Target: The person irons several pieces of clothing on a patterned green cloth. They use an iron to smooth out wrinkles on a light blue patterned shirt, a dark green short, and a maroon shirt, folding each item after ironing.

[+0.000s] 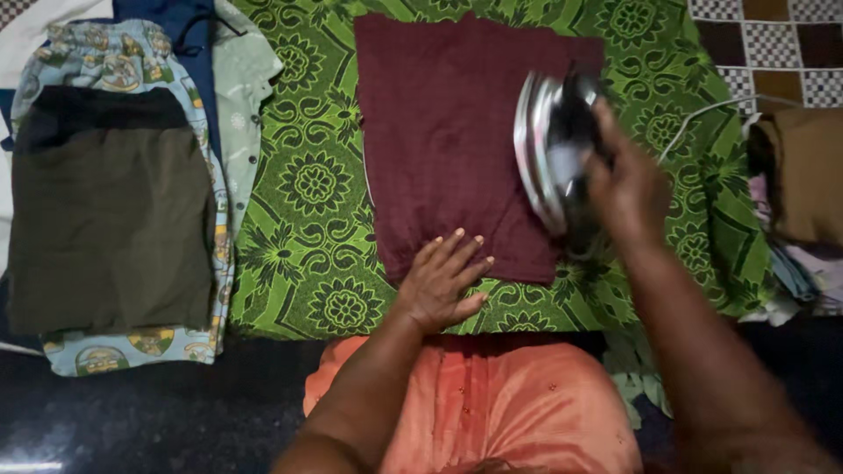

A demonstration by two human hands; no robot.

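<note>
Head view shows one folded maroon cloth [439, 140] on your green patterned sheet [307, 219]. Your left hand [442, 285] presses its near edge, fingers spread; your right hand [628, 189] grips one tilted metal iron [551, 145]. One stack of folded clothes [110, 202] lies left.

Dim and warm overall, brightest across the green patterned cloth [299, 175] at centre. Heavy motion blur on the iron [553, 149] and the right hand [628, 189]; left hand [439, 281] fairly sharp. Faint glare on the dark floor [132, 421] at lower left. Corners falling into shadow, grainy and soft.
</note>
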